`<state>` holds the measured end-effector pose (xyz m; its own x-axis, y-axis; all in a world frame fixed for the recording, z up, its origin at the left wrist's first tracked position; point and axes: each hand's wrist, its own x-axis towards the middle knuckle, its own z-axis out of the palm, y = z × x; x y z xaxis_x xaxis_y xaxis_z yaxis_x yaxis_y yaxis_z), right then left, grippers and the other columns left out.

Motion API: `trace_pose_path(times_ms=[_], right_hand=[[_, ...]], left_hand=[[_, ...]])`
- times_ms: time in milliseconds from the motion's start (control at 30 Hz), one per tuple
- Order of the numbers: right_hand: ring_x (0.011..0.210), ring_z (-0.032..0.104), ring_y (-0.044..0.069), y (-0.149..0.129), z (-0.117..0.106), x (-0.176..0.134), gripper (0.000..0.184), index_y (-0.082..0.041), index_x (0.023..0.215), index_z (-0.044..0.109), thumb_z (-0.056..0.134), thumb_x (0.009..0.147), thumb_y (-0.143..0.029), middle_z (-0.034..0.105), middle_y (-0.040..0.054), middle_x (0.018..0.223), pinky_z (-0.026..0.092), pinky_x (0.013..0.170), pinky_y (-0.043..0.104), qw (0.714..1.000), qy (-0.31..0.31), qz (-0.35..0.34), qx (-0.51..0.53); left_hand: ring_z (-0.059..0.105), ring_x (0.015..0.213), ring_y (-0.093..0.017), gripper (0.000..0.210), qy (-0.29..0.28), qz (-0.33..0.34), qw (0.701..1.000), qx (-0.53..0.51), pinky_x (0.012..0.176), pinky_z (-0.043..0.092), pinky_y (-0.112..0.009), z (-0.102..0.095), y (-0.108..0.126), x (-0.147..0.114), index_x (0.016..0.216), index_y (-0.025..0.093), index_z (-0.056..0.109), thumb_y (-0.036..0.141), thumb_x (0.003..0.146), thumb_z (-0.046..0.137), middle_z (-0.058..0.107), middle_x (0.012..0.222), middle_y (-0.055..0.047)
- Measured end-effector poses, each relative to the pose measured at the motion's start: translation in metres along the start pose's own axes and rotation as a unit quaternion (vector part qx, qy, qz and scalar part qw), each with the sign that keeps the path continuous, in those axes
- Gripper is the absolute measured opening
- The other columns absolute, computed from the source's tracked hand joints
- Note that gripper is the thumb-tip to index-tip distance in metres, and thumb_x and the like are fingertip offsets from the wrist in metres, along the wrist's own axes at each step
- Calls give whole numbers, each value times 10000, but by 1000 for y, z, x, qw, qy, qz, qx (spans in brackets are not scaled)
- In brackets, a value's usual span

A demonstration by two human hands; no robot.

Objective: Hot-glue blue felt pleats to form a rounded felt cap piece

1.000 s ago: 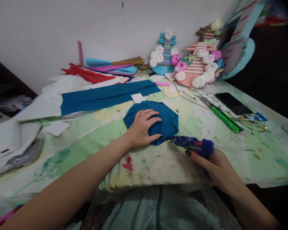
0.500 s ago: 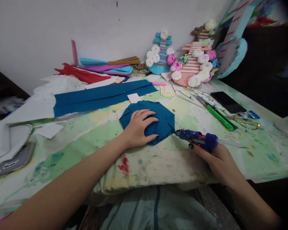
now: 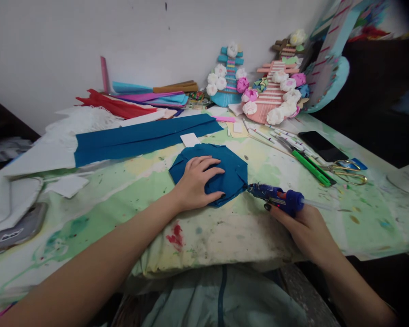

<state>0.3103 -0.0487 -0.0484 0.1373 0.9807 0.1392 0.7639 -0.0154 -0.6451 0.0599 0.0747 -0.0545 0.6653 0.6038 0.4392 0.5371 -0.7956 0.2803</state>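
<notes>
A flat, many-sided piece covered in dark blue crepe paper (image 3: 233, 168) lies on the table in front of me, its edges folded over. My left hand (image 3: 199, 181) rests flat on top of it with the fingers spread, hiding part of its surface. Gripped in my right hand (image 3: 305, 227) is a blue hot glue gun (image 3: 276, 195), with a clear glue stick (image 3: 318, 204) poking out of its back. The nozzle meets the right corner of the blue piece. Most fingers of my right hand are hidden behind the gun.
Behind the piece lie a blue crepe paper strip (image 3: 139, 138) and a small white card (image 3: 190, 139). To the right are a green cutter (image 3: 313, 168), scissors (image 3: 349, 172) and a black phone (image 3: 322, 145). Flower-covered guitar-shaped crafts (image 3: 227, 97) stand along the wall.
The back of the glue gun and my right hand have swung slightly left, while the nozzle stays at the same corner. My left hand keeps its place.
</notes>
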Motion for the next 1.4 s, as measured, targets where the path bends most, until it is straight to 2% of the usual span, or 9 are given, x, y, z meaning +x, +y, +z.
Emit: trace_pose_path(times_ms=[100, 267, 367, 600, 767, 933, 1033, 1233, 1400], right_hand=[[873, 630, 294, -2, 2, -3, 340, -182, 857, 684, 501, 848, -468, 708, 62, 921, 484, 753, 380, 1000, -16, 4, 12], [1038, 597, 324, -6, 4, -7, 391, -176, 1030, 672, 517, 845, -484, 683, 85, 1095, 456, 896, 442, 997, -54, 6, 48], [1063, 587, 332, -6, 3, -8, 415, -182, 1087, 664, 523, 842, -486, 674, 87, 1129, 447, 918, 465, 998, -47, 3, 50], [963, 611, 337, 2, 1, -6, 422, -167, 1027, 683, 506, 837, -501, 698, 96, 1026, 456, 850, 461, 1000, 24, -10, -3], [844, 625, 330, 2, 4, -6, 428, -155, 926, 689, 474, 831, -513, 708, 107, 887, 465, 713, 422, 999, 15, 12, -33], [853, 620, 305, 0, 4, -6, 371, -166, 845, 670, 492, 828, -490, 702, 99, 912, 462, 703, 384, 998, 42, -3, -40], [755, 617, 273, -1, 3, -7, 360, -171, 802, 666, 489, 841, -483, 693, 81, 804, 453, 633, 350, 999, 28, -10, -45], [735, 617, 274, 1, 3, -9, 352, -187, 813, 676, 495, 849, -488, 690, 67, 769, 449, 612, 351, 999, 27, -14, -42], [785, 621, 274, 0, 4, -9, 358, -179, 852, 674, 486, 862, -483, 696, 79, 844, 451, 644, 348, 999, 13, -14, -35]], left_hand=[[394, 1304, -314, 480, 0, -1, 1000, 1, 1092, 250, -509, 0, 0, 0, 1177, 220, 591, 449, 761, 667, 515, 1370, -98], [393, 1304, -314, 483, 2, 0, 1000, 2, 1091, 252, -512, 1, -1, 0, 1177, 222, 590, 456, 761, 664, 512, 1372, -100], [394, 1303, -314, 482, 4, 0, 1000, 0, 1089, 256, -512, 1, -1, -1, 1176, 224, 591, 461, 763, 662, 513, 1370, -102], [394, 1303, -319, 488, 1, -1, 1000, -1, 1088, 258, -514, 0, 0, 0, 1178, 218, 592, 462, 761, 664, 511, 1369, -107], [395, 1302, -323, 489, 2, -1, 1000, -2, 1088, 257, -519, 0, -1, 1, 1173, 212, 595, 460, 757, 666, 514, 1366, -110], [400, 1297, -326, 479, 2, -1, 1000, -7, 1082, 257, -527, 0, 0, 1, 1173, 225, 592, 453, 758, 665, 516, 1366, -107], [401, 1297, -327, 470, 3, -1, 1000, -11, 1082, 253, -527, 0, 0, 1, 1169, 233, 593, 449, 757, 664, 519, 1365, -104], [392, 1306, -322, 474, 0, -3, 1000, -11, 1088, 246, -523, 0, -1, 1, 1172, 236, 591, 459, 759, 662, 517, 1370, -97], [384, 1311, -315, 474, -4, -4, 1000, -9, 1094, 245, -512, -1, 0, 1, 1176, 222, 590, 455, 769, 656, 511, 1374, -98]])
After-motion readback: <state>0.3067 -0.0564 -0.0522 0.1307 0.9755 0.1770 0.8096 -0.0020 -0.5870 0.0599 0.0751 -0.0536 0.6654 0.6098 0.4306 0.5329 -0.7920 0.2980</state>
